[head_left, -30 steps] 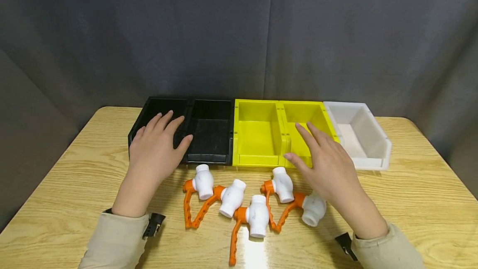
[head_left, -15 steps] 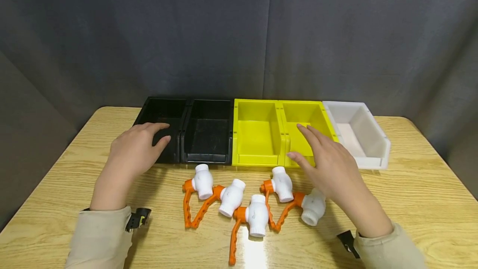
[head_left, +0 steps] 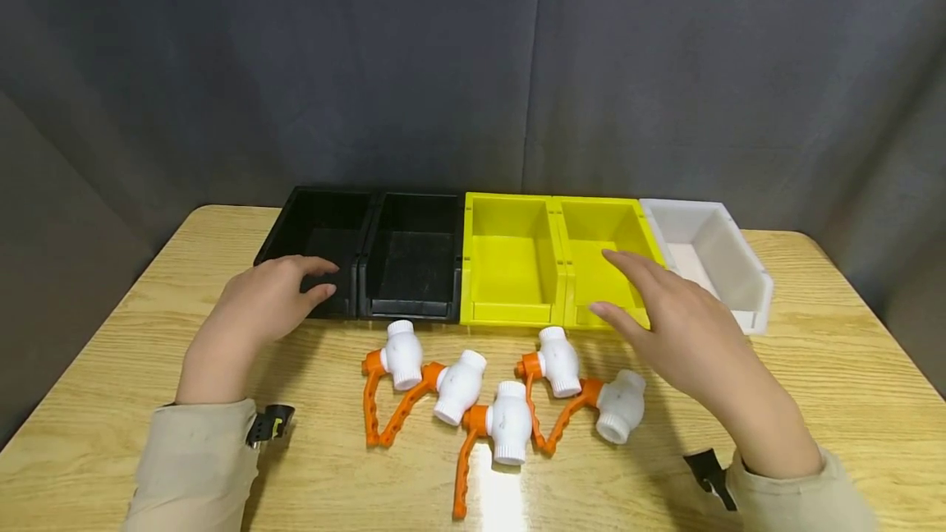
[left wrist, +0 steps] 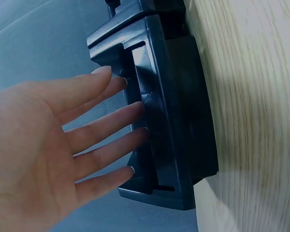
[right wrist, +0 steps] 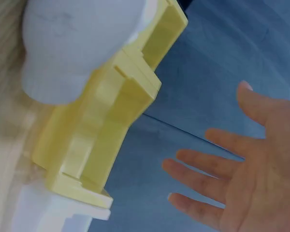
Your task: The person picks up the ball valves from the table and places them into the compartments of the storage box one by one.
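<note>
My left hand [head_left: 262, 298] hovers at the front of the leftmost black bin [head_left: 325, 228], holding nothing; in the left wrist view its fingers [left wrist: 106, 123] are loosely extended before that bin's opening. Whether they touch the bin I cannot tell. My right hand [head_left: 683, 331] hangs above the front of the right yellow bin [head_left: 606, 224], fingers spread and nothing held. Several white ball valves with orange handles lie on the table between the hands, among them a front one [head_left: 510, 425] and a right one [head_left: 621, 407]. A white valve body [right wrist: 77, 43] looms close in the right wrist view.
Beside the black bins stand a second yellow bin [head_left: 510, 269] and a white bin [head_left: 727, 269], all in one row touching. A grey curtain [head_left: 414, 64] hangs behind the wooden table [head_left: 828, 368].
My left hand has moved left and slightly toward me, off the middle of the black bins. My right hand has shifted a little to the right. The valves lie as before.
</note>
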The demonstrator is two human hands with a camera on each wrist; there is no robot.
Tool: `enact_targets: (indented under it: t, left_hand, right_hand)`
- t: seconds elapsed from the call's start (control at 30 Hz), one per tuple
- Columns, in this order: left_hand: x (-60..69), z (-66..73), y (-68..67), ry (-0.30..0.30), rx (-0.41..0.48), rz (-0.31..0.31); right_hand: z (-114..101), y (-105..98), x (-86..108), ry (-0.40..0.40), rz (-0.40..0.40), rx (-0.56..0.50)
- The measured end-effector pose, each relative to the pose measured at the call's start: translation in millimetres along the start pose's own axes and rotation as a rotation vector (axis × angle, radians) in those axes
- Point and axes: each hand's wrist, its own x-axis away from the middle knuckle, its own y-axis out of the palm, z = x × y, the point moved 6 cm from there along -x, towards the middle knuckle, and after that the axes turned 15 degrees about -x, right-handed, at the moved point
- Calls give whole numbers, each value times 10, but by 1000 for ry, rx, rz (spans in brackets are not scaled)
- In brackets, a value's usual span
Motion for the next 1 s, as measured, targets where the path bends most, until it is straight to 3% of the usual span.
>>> enact_targets:
  t: [0.4,0.77,1.0]
  left_hand:
    - [-22,-14,37,12,-6,-17]
    - [-76,-15,101,28,7,-27]
    - [-71,1,124,24,-3,-19]
  right_hand:
    - [-20,-67,116,28,-151,-36]
    - [122,56,208,172,-304,-58]
    - [166,126,231,216,-365,-53]
